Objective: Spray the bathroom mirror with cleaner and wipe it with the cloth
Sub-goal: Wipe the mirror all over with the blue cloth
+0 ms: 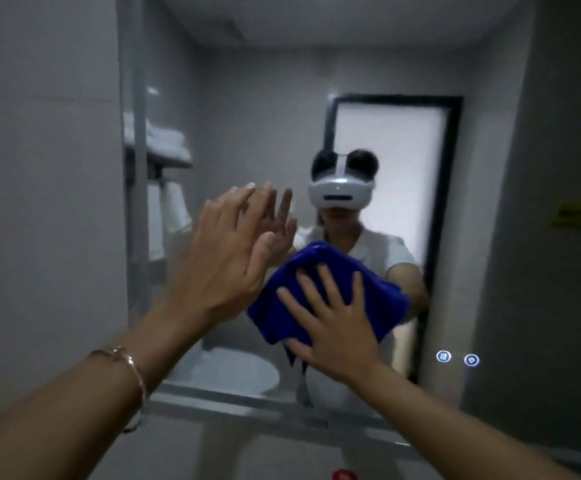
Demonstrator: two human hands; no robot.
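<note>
Pressing cloth (381,294) — right hand (337,329), fingers spread.

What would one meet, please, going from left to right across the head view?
Bracelet → left hand → blue cloth under the right hand → two lit buttons → yellow label.

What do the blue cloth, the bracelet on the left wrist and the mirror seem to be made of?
The blue cloth: soft matte textile, perhaps microfibre; it bunches into folds under the right hand.
The bracelet: thin metal, probably, with a rose-gold gloss; its band glints.
The mirror: polished glass; it shows a reflection of the left hand and the room.
</note>
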